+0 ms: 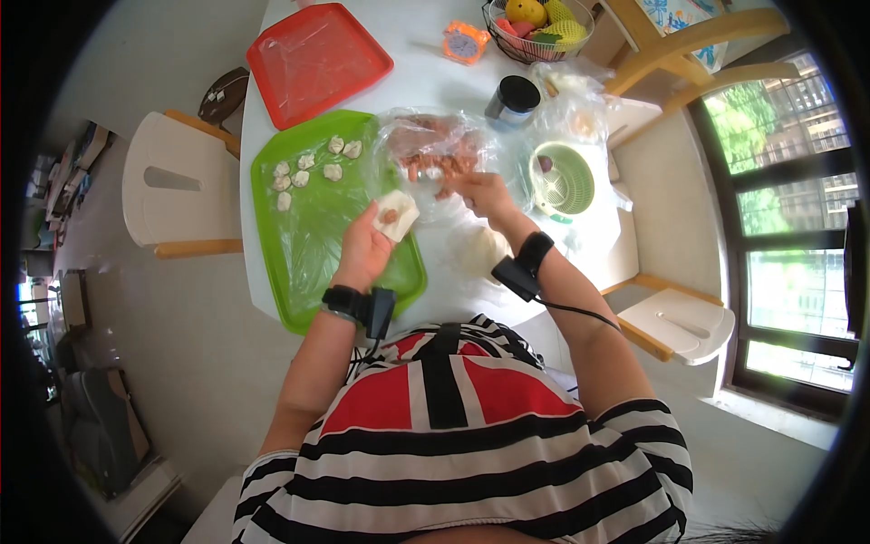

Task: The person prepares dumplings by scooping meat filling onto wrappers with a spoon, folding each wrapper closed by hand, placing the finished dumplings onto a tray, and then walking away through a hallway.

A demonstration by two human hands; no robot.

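Observation:
A pale, flat wrapper (403, 225) with a small lump of pinkish filling (390, 217) on it lies in my left hand (364, 247), over the right side of the green tray (313, 258). My right hand (485, 195) is closed at the near edge of the minced meat (444, 145), which sits in clear plastic. Its fingers hold a thin utensil, mostly hidden, whose end is in the meat. Several small folded dumplings (333, 172) rest on the upper part of the green tray. White wrappers (480, 251), partly hidden by my right wrist, lie on the table.
Beyond the green tray is a red tray (317, 63). A dark-lidded jar (514, 100), a green basket (564, 179), plastic bags (575, 104), an orange clock (464, 43) and a wire fruit basket (544, 36) stand on the right and far side. Chairs (181, 181) flank the table.

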